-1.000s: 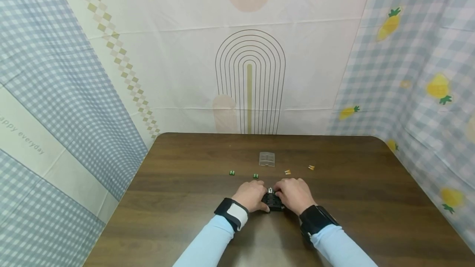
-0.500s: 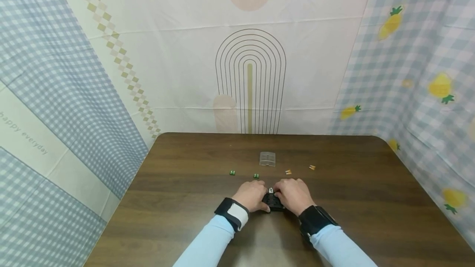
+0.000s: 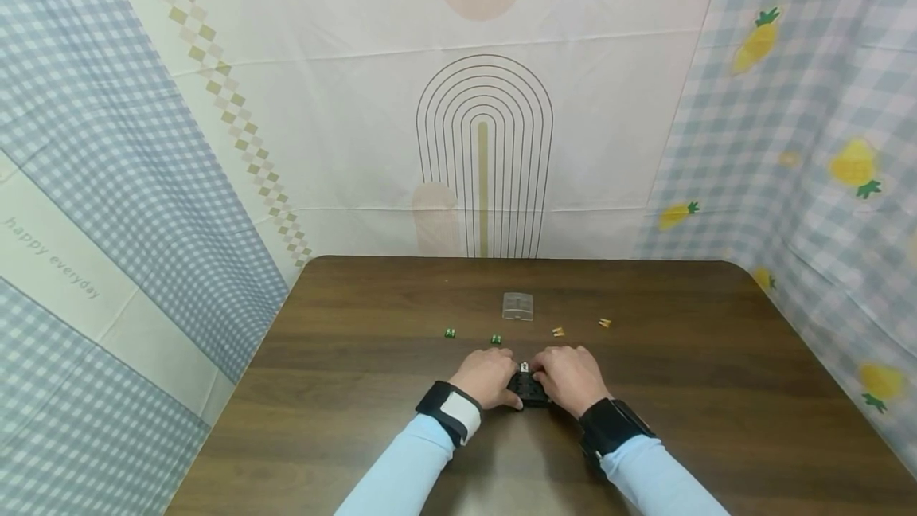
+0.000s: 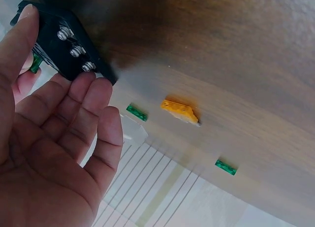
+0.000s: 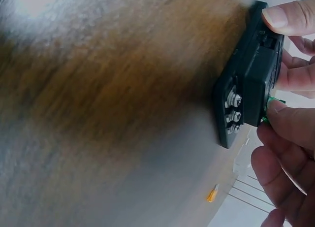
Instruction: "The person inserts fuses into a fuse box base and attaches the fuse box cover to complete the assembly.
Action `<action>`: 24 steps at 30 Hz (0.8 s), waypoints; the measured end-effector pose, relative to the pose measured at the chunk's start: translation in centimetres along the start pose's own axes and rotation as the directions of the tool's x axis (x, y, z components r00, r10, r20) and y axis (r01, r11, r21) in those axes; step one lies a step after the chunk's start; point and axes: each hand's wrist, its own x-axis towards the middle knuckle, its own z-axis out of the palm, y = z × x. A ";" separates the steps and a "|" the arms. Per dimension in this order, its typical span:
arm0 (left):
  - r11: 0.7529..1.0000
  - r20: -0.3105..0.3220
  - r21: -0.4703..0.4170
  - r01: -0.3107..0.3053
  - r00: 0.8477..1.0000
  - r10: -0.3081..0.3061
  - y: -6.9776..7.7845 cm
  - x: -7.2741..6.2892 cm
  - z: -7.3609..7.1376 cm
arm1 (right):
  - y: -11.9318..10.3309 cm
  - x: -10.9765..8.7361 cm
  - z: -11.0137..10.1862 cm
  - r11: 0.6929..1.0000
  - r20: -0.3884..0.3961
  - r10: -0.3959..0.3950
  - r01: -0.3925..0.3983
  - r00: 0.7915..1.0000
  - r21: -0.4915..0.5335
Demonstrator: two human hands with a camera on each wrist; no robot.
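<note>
A black fuse block (image 3: 528, 393) with a row of metal screw terminals (image 5: 233, 111) at one end is between my hands on the table. My left hand (image 3: 489, 381) grips it, thumb at the near end and fingertips along the side, as the left wrist view shows. At the block's upper face, my right hand (image 3: 569, 377) pinches a small green blade fuse (image 4: 36, 63) between thumb and finger. The fingers hide most of that fuse. Beyond my left hand lie two more green fuses (image 4: 226, 166) and an orange fuse (image 4: 179, 110).
A clear plastic cover (image 3: 517, 306) lies farther back on the brown wooden table (image 3: 358, 436). Two orange fuses (image 3: 605, 323) lie to its right and front. Patterned cloth (image 3: 344, 126) hangs behind the table's far edge and at both sides.
Both hands stay at the fuse block in almost the same pose. The whole head view has shifted very slightly.
</note>
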 end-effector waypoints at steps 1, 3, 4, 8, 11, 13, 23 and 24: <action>1.000 -0.001 0.001 0.000 1.000 0.000 0.0 0.0 0.0 | 0.0 0.0 0.0 1.000 -0.001 0.003 -0.003 1.000 -0.002; 1.000 -0.003 0.003 0.003 1.000 -0.003 0.0 0.0 -0.2 | -0.1 0.0 -0.1 1.000 -0.002 0.008 -0.008 1.000 -0.003; 1.000 -0.003 0.003 0.005 1.000 -0.005 0.1 0.0 -0.2 | -0.1 0.0 -0.1 1.000 -0.004 0.007 -0.007 1.000 -0.006; 1.000 -0.003 0.006 0.008 1.000 -0.008 0.1 -0.1 -0.2 | -0.2 0.0 -0.3 1.000 0.017 0.007 -0.007 1.000 -0.014; 1.000 -0.001 0.012 0.011 1.000 -0.011 0.2 -0.1 -0.2 | -0.3 0.1 -0.4 0.999 0.028 -0.021 0.022 0.999 -0.043; 1.000 0.000 0.014 0.014 1.000 -0.014 0.2 -0.1 -0.2 | -0.3 0.1 -0.5 0.997 0.027 -0.046 0.048 0.999 -0.067; 1.000 -0.011 0.021 0.011 1.000 -0.011 0.4 -0.1 -0.2 | 0.2 0.1 -0.2 0.995 0.006 -0.067 0.068 0.998 -0.075; 1.000 -0.010 0.020 0.014 1.000 -0.013 0.4 -0.1 -0.2 | 0.2 0.1 -0.2 0.995 0.007 -0.066 0.066 0.998 -0.071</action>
